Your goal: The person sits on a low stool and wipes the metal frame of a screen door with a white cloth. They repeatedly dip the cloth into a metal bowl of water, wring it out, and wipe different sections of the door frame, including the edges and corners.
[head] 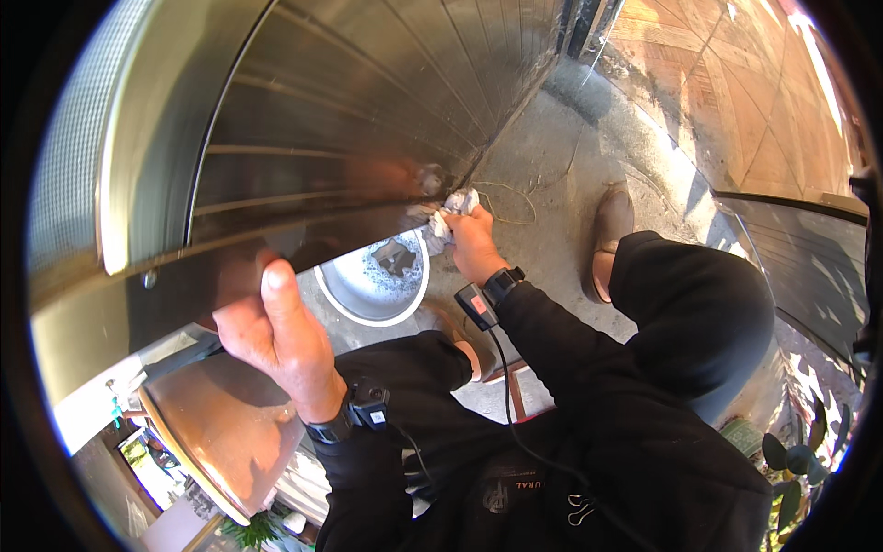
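Note:
Low at the edge of a dark, glossy grooved door panel [345, 117], my right hand [476, 241] grips a crumpled whitish cloth [441, 231] and presses it near the bottom corner. My left hand [276, 331] rests against the panel's outer edge, thumb raised; its fingers are partly hidden behind the thumb and blurred, and I see nothing held in it. Between the hands, on the concrete floor, stands a round basin [376, 317] of sudsy water, partly covered by the panel. Both wrists carry black straps with small cabled devices.
A thin cord [531, 207] lies loosely on the concrete floor [545, 159] beyond my right hand. A brown wooden chair or table top [227, 414] stands at lower left. Leafy plants [800, 455] are at lower right, near a dark panel [807, 255].

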A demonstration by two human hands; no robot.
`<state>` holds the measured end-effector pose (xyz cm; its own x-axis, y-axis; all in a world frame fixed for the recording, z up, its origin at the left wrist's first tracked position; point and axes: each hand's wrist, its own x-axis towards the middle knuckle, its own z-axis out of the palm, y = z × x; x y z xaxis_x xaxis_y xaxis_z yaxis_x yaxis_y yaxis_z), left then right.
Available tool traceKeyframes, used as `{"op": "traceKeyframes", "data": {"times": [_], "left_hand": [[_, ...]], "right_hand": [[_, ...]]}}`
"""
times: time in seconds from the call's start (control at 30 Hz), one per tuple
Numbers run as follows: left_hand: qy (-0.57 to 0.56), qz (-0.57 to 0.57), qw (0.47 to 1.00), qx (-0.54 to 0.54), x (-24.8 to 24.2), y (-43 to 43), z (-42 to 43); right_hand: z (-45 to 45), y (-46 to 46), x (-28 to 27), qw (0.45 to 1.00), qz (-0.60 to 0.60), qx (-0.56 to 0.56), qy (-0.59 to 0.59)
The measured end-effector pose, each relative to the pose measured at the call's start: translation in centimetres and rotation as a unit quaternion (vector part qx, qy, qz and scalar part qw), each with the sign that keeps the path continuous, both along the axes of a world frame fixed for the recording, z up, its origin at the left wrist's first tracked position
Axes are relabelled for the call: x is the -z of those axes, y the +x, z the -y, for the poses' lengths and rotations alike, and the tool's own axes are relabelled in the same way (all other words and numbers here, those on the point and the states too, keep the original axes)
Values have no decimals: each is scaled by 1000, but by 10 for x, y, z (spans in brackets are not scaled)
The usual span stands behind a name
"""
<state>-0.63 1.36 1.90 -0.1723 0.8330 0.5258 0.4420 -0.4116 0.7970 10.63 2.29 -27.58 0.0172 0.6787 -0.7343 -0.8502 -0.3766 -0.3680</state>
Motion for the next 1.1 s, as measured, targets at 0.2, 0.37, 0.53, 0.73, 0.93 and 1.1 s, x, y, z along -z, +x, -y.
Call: {"op": "traceKeyframes", "data": {"times": [0.2,0.37,0.53,0.73,0.93,1.1], "left_hand": [[22,9,999,-37,12,-9,10],[-8,-27,999,22,5,-17,9],[-14,-72,996,-52,4,-9,5],[-49,-68,996,-7,-1,-7,6],[-65,-61,996,-9,3,-24,10],[-53,-52,997,-18,2,-35,10]], "right_hand": [[-11,27,56,997,2,-45,-65],[-65,59,98,990,127,-41,-38],[-164,157,108,942,334,13,8],[-208,219,92,860,503,52,65],[-120,118,111,948,319,-9,5],[-118,121,111,977,200,-66,-21]]}}
